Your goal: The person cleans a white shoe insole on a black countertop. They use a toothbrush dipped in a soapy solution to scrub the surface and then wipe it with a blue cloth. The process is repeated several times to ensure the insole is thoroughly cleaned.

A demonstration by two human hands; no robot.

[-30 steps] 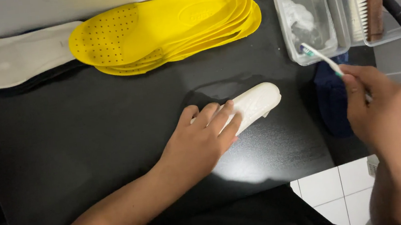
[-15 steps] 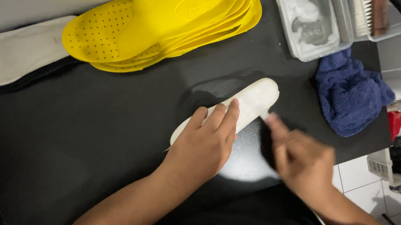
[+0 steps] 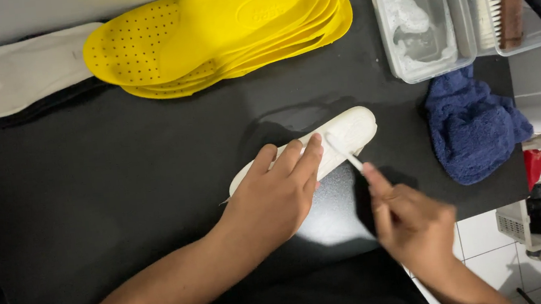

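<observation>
A white insole (image 3: 323, 145) lies flat on the black worktop (image 3: 120, 188), near the middle, with its round end pointing up and to the right. The left hand (image 3: 275, 195) lies on top of it with the fingers close together and pressed down, so it covers most of the insole and keeps it in place. The right hand (image 3: 412, 221) is curled shut around a small white brush (image 3: 344, 153). The head of the brush touches the insole just beside the left fingertips.

The insole looks thin, light and bendy. It also looks a bit wet and shiny, so it may be slippery. A good place to hold it is flat on its middle, with the palm pushing down, so it does not slide or curl up. Pinching an edge would likely make it flop.

At the back of the worktop there is a stack of yellow insoles (image 3: 218, 33), and a grey insole (image 3: 8, 82) lies to the left of them. To the right sits a clear tub (image 3: 421, 22) with white foam inside. Next to it, a clear box holds a wooden brush (image 3: 503, 10). A crumpled blue cloth (image 3: 472, 124) lies just below the tub, near the white insole but not touching it.
</observation>
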